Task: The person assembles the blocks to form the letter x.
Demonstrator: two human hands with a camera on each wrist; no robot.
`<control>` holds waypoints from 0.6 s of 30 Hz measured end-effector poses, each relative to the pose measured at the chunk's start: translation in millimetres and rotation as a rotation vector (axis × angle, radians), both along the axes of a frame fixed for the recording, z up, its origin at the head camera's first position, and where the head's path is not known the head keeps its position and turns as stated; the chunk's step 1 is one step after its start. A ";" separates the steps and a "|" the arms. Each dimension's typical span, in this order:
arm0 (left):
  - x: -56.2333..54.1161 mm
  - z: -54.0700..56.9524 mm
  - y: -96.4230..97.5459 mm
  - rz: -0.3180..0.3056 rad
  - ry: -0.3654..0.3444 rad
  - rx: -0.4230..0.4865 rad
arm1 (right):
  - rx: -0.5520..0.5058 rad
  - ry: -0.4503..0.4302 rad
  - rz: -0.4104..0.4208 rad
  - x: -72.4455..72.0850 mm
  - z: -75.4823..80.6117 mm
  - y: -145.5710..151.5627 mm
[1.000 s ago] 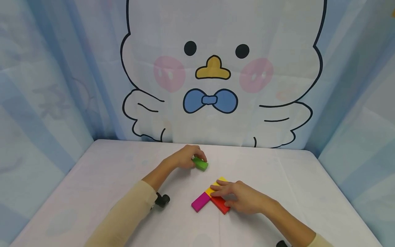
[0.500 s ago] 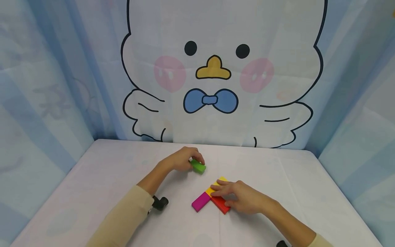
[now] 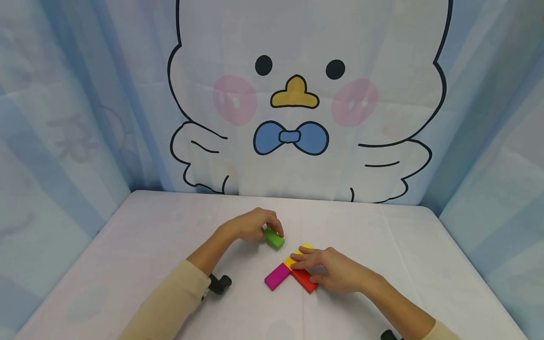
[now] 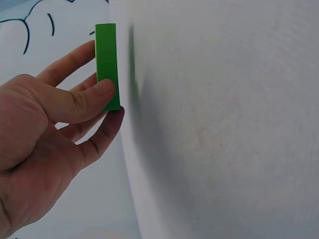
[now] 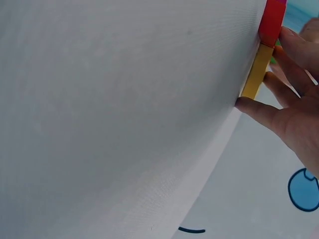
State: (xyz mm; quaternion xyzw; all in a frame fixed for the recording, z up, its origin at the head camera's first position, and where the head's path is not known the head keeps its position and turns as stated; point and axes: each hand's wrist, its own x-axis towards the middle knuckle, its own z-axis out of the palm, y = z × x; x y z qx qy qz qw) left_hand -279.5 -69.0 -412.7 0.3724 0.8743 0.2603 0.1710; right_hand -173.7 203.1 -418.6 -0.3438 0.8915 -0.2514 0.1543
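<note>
My left hand (image 3: 257, 224) pinches a green rectangular block (image 3: 274, 238) close over the table, behind and left of the other blocks. In the left wrist view the thumb lies on one face of the green block (image 4: 106, 59), with fingers behind it. A yellow block (image 3: 290, 262) and a magenta block (image 3: 277, 276) lie end to end in a slanting line, and a red block (image 3: 304, 280) branches off near their joint. My right hand (image 3: 335, 271) rests outstretched fingers on the yellow block and its thumb at the red one, partly covering both.
A white cloth covers the table (image 3: 382, 245). Behind it hangs a curtain (image 3: 293, 174) printed with a cartoon bird, and pale blue curtains (image 3: 55, 141) close off the sides. A black wrist camera (image 3: 220, 284) sits under the left sleeve.
My left hand has brought the green block nearer to me, closer to the other blocks. The right hand and the three blocks by it have stayed in place.
</note>
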 end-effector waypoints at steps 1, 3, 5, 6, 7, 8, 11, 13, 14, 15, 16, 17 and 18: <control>0.8 -0.5 0.5 -0.003 -0.004 -0.005 | 0.000 0.001 0.001 0.2 0.1 0.0; 2.4 -1.4 1.5 -0.007 -0.009 -0.016 | 0.001 0.002 0.001 0.5 0.2 -0.1; 3.4 -2.7 2.6 -0.015 -0.010 -0.022 | 0.003 0.005 0.000 0.7 0.2 -0.2; 3.7 -3.5 3.2 -0.020 -0.010 -0.022 | 0.004 0.004 -0.001 0.7 0.3 -0.1; 4.0 -4.2 3.8 -0.027 -0.007 -0.026 | 0.005 0.004 -0.002 0.7 0.2 0.0; 4.3 -4.8 4.5 -0.032 -0.004 -0.031 | 0.004 0.005 -0.002 0.8 0.1 0.1; 5.0 -6.1 6.2 -0.046 0.005 -0.039 | 0.000 0.008 0.001 0.8 -0.2 0.4; 5.6 -6.3 7.2 -0.049 0.007 -0.043 | -0.005 0.007 0.007 0.8 -0.3 0.6; 5.9 -6.3 7.7 -0.051 0.008 -0.044 | -0.006 0.008 0.010 0.7 -0.4 0.6; 6.1 -6.6 8.2 -0.053 0.010 -0.045 | -0.007 0.005 0.011 0.6 -0.3 0.6; 6.4 -6.7 8.7 -0.054 0.009 -0.045 | -0.007 0.003 0.012 0.5 -0.2 0.6; 6.8 -6.7 9.2 -0.057 0.007 -0.045 | -0.007 0.001 0.013 0.3 -0.2 0.6; 7.1 -6.8 9.7 -0.058 0.007 -0.047 | -0.006 -0.002 0.013 0.1 -0.1 0.5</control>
